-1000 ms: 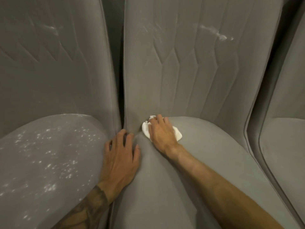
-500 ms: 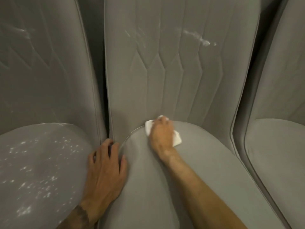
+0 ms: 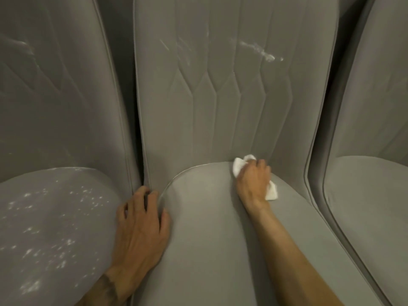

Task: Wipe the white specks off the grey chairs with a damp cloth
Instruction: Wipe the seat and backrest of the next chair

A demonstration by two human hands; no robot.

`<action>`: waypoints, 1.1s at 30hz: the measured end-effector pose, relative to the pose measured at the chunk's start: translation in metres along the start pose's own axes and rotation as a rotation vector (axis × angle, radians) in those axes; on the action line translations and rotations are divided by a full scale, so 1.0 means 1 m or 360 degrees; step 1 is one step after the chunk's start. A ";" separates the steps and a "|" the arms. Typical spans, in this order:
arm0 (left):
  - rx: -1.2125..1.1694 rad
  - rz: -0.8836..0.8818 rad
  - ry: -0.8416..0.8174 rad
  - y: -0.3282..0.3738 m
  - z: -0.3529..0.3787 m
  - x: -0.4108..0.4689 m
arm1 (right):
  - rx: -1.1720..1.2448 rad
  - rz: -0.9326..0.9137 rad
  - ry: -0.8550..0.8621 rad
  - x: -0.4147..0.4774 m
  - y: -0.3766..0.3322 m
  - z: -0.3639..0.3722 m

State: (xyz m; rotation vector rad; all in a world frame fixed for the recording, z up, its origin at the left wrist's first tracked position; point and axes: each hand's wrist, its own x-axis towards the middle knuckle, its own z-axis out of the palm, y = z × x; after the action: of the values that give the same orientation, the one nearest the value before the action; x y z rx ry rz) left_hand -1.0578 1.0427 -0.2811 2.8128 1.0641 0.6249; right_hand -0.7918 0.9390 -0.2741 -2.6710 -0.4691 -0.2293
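Observation:
Three grey upholstered chairs stand side by side. My right hand (image 3: pixel 252 183) holds a white cloth (image 3: pixel 239 165) against the back of the middle chair's seat (image 3: pixel 209 228), where seat meets backrest. The cloth sticks out above and to the right of my fingers. My left hand (image 3: pixel 141 221) rests on the left edge of that seat, fingers spread. White smears (image 3: pixel 261 51) mark the middle backrest. The left chair's seat (image 3: pixel 72 259) carries many white specks (image 3: pixel 50 226).
A dark narrow gap (image 3: pixel 138 151) separates the left and middle chairs. The right chair (image 3: pixel 375 206) stands close beside the middle one, and no specks are visible on its seat. The left backrest (image 3: pixel 55 85) shows faint pale marks.
My right hand has slid the cloth rightward along the seat's back crease. The left hand stays on the seat's left edge. The view has shifted.

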 end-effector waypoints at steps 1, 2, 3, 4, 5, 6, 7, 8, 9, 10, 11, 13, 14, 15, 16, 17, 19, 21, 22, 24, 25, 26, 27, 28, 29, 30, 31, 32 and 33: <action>0.0008 0.0006 0.0013 -0.001 0.001 0.003 | 0.0088 -0.0072 -0.0073 -0.004 -0.022 0.007; 0.0021 0.0015 0.0035 -0.001 0.002 0.006 | 0.0134 -0.0193 -0.0141 -0.011 -0.045 0.016; 0.0039 0.0024 0.0064 -0.001 0.003 0.011 | 0.0158 -0.0331 -0.0201 -0.021 -0.065 0.024; 0.0060 0.0035 0.0103 -0.002 0.003 0.017 | 0.0181 -0.0463 -0.0242 -0.031 -0.082 0.030; 0.0079 0.0051 0.0153 -0.003 0.004 0.024 | 0.0202 -0.0575 -0.0279 -0.038 -0.091 0.033; 0.0090 0.0067 0.0214 -0.003 0.004 0.034 | 0.0205 -0.0660 -0.0314 -0.041 -0.092 0.032; 0.0089 0.0082 0.0283 -0.003 0.003 0.044 | 0.0220 -0.0734 -0.0327 -0.039 -0.088 0.028; 0.0075 0.0096 0.0358 -0.002 0.001 0.055 | 0.0263 -0.0800 -0.0319 -0.035 -0.080 0.021; 0.0044 0.0111 0.0443 -0.001 -0.001 0.066 | 0.0315 -0.0863 -0.0272 -0.029 -0.072 0.013; -0.0003 0.0124 0.0531 0.000 -0.004 0.078 | 0.0373 -0.0911 -0.0167 -0.021 -0.065 0.004; -0.0055 0.0129 0.0609 0.002 -0.008 0.090 | 0.0415 -0.0935 -0.0036 -0.013 -0.062 -0.007; -0.0156 0.0149 0.0723 0.008 -0.019 0.114 | 0.0433 -0.0967 0.0242 0.006 -0.062 -0.028; -0.0198 0.0167 0.0770 0.011 -0.025 0.125 | 0.0429 -0.0999 0.0386 0.016 -0.063 -0.038; -0.0225 0.0182 0.0814 0.014 -0.033 0.137 | 0.0414 -0.1039 0.0528 0.028 -0.065 -0.048; -0.0236 0.0193 0.0851 0.017 -0.040 0.150 | 0.0392 -0.1078 0.0667 0.041 -0.068 -0.057; -0.0240 0.0205 0.0888 0.020 -0.047 0.163 | 0.0363 -0.1107 0.0812 0.054 -0.071 -0.066; -0.0243 0.0222 0.0963 0.025 -0.063 0.191 | 0.0304 -0.1142 0.1107 0.085 -0.076 -0.084; -0.0254 0.0229 0.1020 0.028 -0.075 0.216 | 0.0265 -0.1126 0.1332 0.115 -0.078 -0.099; -0.0257 0.0233 0.1049 0.028 -0.078 0.226 | 0.0249 -0.1116 0.1399 0.128 -0.077 -0.104; -0.0256 0.0240 0.1114 0.028 -0.077 0.237 | 0.0208 -0.1156 0.1419 0.147 -0.071 -0.106; -0.0251 0.0245 0.1142 0.027 -0.075 0.240 | 0.0181 -0.1192 0.1379 0.151 -0.067 -0.102; -0.0243 0.0254 0.1168 0.026 -0.072 0.241 | 0.0155 -0.1226 0.1332 0.151 -0.063 -0.096; -0.0234 0.0260 0.1191 0.025 -0.070 0.243 | 0.0134 -0.1254 0.1292 0.152 -0.060 -0.092; -0.0226 0.0261 0.1211 0.024 -0.067 0.244 | 0.0116 -0.1285 0.1267 0.153 -0.057 -0.092; -0.0220 0.0260 0.1228 0.023 -0.066 0.245 | 0.0089 -0.1325 0.1247 0.157 -0.056 -0.099; -0.0219 0.0262 0.1236 0.023 -0.065 0.246 | 0.0051 -0.1370 0.1251 0.164 -0.057 -0.109; -0.0220 0.0267 0.1240 0.023 -0.065 0.246 | 0.0025 -0.1402 0.1283 0.173 -0.061 -0.123; -0.0217 0.0269 0.1245 0.023 -0.065 0.247 | 0.0026 -0.1408 0.1324 0.186 -0.067 -0.140; -0.0211 0.0265 0.1252 0.023 -0.064 0.247 | 0.0049 -0.1380 0.1362 0.199 -0.075 -0.157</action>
State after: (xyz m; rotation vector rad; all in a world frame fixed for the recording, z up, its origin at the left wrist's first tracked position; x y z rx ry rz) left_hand -0.9015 1.1808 -0.1321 2.5721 0.7960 1.8338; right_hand -0.6474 0.9934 -0.0600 -1.8881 -1.2358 -1.4827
